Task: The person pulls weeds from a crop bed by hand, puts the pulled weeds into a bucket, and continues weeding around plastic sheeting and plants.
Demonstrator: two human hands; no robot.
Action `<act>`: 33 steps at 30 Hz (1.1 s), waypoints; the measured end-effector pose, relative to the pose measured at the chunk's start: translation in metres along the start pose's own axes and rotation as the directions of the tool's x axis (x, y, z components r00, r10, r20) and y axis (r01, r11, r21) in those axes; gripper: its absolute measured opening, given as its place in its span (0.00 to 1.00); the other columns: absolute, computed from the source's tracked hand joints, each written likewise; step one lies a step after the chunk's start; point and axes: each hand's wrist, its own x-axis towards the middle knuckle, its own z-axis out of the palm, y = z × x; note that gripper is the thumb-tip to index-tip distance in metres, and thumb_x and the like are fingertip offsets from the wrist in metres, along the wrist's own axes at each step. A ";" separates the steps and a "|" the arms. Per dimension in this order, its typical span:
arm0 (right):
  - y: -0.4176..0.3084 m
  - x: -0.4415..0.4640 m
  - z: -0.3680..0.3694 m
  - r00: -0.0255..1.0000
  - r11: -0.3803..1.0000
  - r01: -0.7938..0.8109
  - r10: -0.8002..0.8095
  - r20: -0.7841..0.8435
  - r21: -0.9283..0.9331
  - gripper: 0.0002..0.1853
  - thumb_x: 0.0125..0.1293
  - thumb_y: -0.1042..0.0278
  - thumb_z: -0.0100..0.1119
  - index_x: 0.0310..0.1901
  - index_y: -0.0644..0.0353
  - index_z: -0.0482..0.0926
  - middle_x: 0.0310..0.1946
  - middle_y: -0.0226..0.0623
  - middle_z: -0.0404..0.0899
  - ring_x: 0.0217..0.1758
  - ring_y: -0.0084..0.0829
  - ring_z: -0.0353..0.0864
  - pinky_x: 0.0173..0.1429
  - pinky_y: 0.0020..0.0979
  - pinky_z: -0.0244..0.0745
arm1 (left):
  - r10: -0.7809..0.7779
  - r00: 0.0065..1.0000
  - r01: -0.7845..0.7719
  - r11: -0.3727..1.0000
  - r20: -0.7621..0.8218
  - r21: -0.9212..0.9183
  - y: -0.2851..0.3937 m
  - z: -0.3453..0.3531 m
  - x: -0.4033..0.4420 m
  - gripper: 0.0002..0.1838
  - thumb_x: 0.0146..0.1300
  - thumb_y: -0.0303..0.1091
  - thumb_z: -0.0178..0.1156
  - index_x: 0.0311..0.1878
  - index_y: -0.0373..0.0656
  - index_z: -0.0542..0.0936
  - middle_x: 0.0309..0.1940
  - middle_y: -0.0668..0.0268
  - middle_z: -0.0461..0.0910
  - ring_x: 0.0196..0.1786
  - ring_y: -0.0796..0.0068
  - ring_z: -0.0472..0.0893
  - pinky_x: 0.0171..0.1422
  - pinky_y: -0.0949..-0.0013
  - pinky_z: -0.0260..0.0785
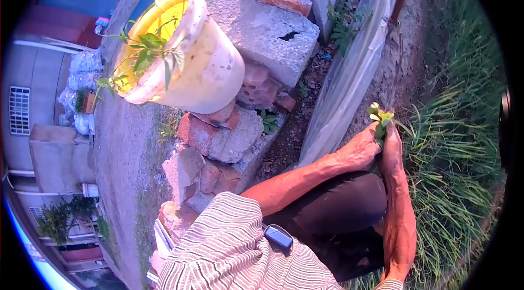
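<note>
My left hand (357, 151) and my right hand (392, 152) meet in front of my dark-trousered knee. Their fingers are closed together around a small leafy sprig (383, 117), with its light green leaves sticking out beyond the fingertips. The stem is hidden between the fingers. Long green grass (447, 142) grows right beside my right hand and forearm. Close to my left forearm runs a pale plastic sheet (349, 91), which stands along the soil.
A white bucket (210, 58), yellow inside, stands tilted in view on stacked bricks (199, 132), with pulled weeds (147, 52) over its rim. Concrete blocks (262, 33) lie beyond it. A paved lane (123, 153) and buildings are at the left.
</note>
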 end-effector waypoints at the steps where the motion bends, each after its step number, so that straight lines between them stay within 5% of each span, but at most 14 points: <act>1: -0.011 -0.011 0.009 0.999 0.998 -0.016 0.018 0.049 -0.052 0.30 0.81 0.44 0.35 0.67 0.60 0.72 0.58 0.32 0.75 0.59 0.25 0.73 0.67 0.30 0.66 | -0.002 1.000 0.002 0.999 0.000 0.033 -0.004 -0.001 -0.001 0.21 0.73 0.34 0.54 0.65 0.40 0.67 0.54 0.66 0.74 0.60 0.76 0.69 0.67 0.69 0.63; 4: -0.015 -0.027 0.010 0.970 0.979 -0.142 0.109 0.215 0.147 0.38 0.77 0.33 0.35 0.69 0.61 0.69 0.58 0.34 0.75 0.60 0.26 0.72 0.69 0.31 0.63 | -0.011 0.999 0.020 0.986 -0.051 0.166 0.011 0.002 -0.015 0.22 0.72 0.33 0.57 0.65 0.37 0.67 0.53 0.63 0.75 0.57 0.72 0.73 0.67 0.66 0.64; 6: -0.027 -0.045 0.014 0.969 0.992 -0.069 0.043 0.245 0.101 0.37 0.78 0.35 0.35 0.69 0.63 0.67 0.66 0.37 0.69 0.70 0.29 0.65 0.77 0.32 0.54 | -0.036 0.993 0.083 0.898 -0.116 0.433 0.012 -0.003 -0.019 0.21 0.71 0.27 0.56 0.65 0.38 0.68 0.55 0.62 0.76 0.59 0.72 0.74 0.65 0.66 0.67; 7: -0.035 -0.054 0.015 0.949 0.999 0.028 -0.039 0.314 0.037 0.36 0.79 0.39 0.33 0.71 0.64 0.65 0.71 0.39 0.64 0.75 0.29 0.58 0.80 0.33 0.49 | 0.094 0.993 -0.049 0.881 -0.074 0.471 0.005 -0.009 -0.018 0.21 0.70 0.24 0.55 0.65 0.38 0.69 0.55 0.62 0.76 0.59 0.72 0.74 0.64 0.66 0.67; 9: -0.048 -0.065 0.007 0.956 0.999 0.037 -0.035 0.293 0.000 0.36 0.78 0.38 0.35 0.72 0.61 0.65 0.71 0.42 0.64 0.73 0.32 0.63 0.73 0.36 0.59 | 0.109 0.989 -0.036 0.838 -0.102 0.545 0.019 -0.006 -0.024 0.19 0.69 0.23 0.54 0.62 0.38 0.71 0.49 0.63 0.78 0.53 0.72 0.77 0.59 0.69 0.71; 11: -0.042 -0.061 -0.003 0.981 0.996 0.028 -0.043 0.188 0.083 0.37 0.76 0.33 0.38 0.71 0.57 0.66 0.66 0.40 0.70 0.67 0.32 0.70 0.62 0.40 0.70 | 0.230 0.973 -0.159 0.563 0.031 0.811 0.067 -0.012 -0.040 0.18 0.69 0.23 0.56 0.62 0.39 0.72 0.47 0.67 0.78 0.44 0.76 0.77 0.51 0.69 0.74; 12: -0.036 -0.056 -0.008 0.997 0.979 0.043 -0.056 0.057 0.199 0.36 0.75 0.33 0.40 0.66 0.58 0.71 0.55 0.37 0.76 0.58 0.32 0.76 0.58 0.38 0.73 | 0.294 0.943 -0.056 0.598 -0.154 0.800 0.084 -0.030 -0.049 0.18 0.69 0.24 0.58 0.61 0.41 0.74 0.48 0.68 0.78 0.44 0.76 0.78 0.50 0.70 0.75; 15: -0.023 -0.054 -0.037 0.990 0.974 0.124 -0.135 -0.044 -0.190 0.28 0.72 0.41 0.50 0.51 0.62 0.79 0.47 0.45 0.81 0.50 0.42 0.82 0.55 0.41 0.76 | 0.714 0.681 -0.139 0.342 -0.161 0.929 0.193 -0.105 -0.091 0.17 0.70 0.30 0.61 0.59 0.37 0.78 0.51 0.63 0.82 0.48 0.74 0.81 0.50 0.70 0.76; 17: -0.012 -0.055 -0.039 0.972 0.867 0.134 -0.211 -0.109 -0.481 0.19 0.70 0.53 0.53 0.44 0.62 0.83 0.41 0.52 0.82 0.49 0.50 0.82 0.54 0.45 0.76 | 0.842 0.521 0.015 0.151 -0.136 0.988 0.264 -0.093 -0.107 0.15 0.71 0.33 0.61 0.57 0.36 0.79 0.50 0.62 0.82 0.48 0.71 0.80 0.49 0.68 0.75; 21: 0.013 -0.060 -0.048 0.901 0.673 0.422 -0.388 0.196 -0.608 0.20 0.60 0.57 0.58 0.46 0.66 0.80 0.40 0.54 0.83 0.48 0.50 0.83 0.53 0.43 0.76 | 0.785 0.619 0.161 -0.136 0.007 0.978 0.343 -0.166 -0.142 0.17 0.71 0.33 0.60 0.59 0.36 0.77 0.52 0.61 0.81 0.50 0.70 0.79 0.51 0.66 0.75; 28: -0.017 -0.073 -0.056 0.936 0.591 0.255 -0.350 0.042 -0.765 0.14 0.54 0.65 0.56 0.38 0.63 0.82 0.36 0.54 0.83 0.44 0.53 0.84 0.50 0.44 0.78 | 0.738 0.667 0.389 -0.228 -0.102 0.893 0.355 -0.207 -0.160 0.17 0.72 0.35 0.59 0.59 0.37 0.77 0.51 0.60 0.80 0.49 0.68 0.79 0.52 0.64 0.74; 30: -0.021 -0.074 -0.064 0.858 0.202 0.399 -0.427 0.286 -0.895 0.09 0.52 0.66 0.59 0.29 0.60 0.85 0.33 0.50 0.84 0.41 0.48 0.86 0.46 0.42 0.80 | 0.742 0.665 0.404 -0.258 -0.088 0.878 0.352 -0.206 -0.168 0.17 0.72 0.35 0.59 0.58 0.37 0.77 0.50 0.60 0.80 0.49 0.67 0.79 0.53 0.63 0.74; 32: -0.022 -0.083 -0.070 0.911 0.451 0.319 -0.388 0.138 -0.833 0.08 0.52 0.66 0.59 0.28 0.60 0.84 0.29 0.47 0.84 0.39 0.46 0.86 0.43 0.40 0.81 | 0.744 0.667 0.396 -0.300 -0.047 0.868 0.352 -0.203 -0.168 0.17 0.72 0.36 0.59 0.58 0.37 0.77 0.50 0.59 0.80 0.49 0.66 0.79 0.53 0.63 0.74; 33: -0.017 -0.079 -0.073 0.842 0.416 0.416 -0.512 0.169 -0.809 0.08 0.49 0.66 0.59 0.27 0.59 0.84 0.26 0.44 0.84 0.36 0.44 0.86 0.41 0.39 0.81 | 0.751 0.660 0.382 -0.321 -0.013 0.867 0.350 -0.197 -0.168 0.17 0.72 0.36 0.59 0.58 0.37 0.76 0.50 0.59 0.80 0.49 0.66 0.79 0.53 0.62 0.73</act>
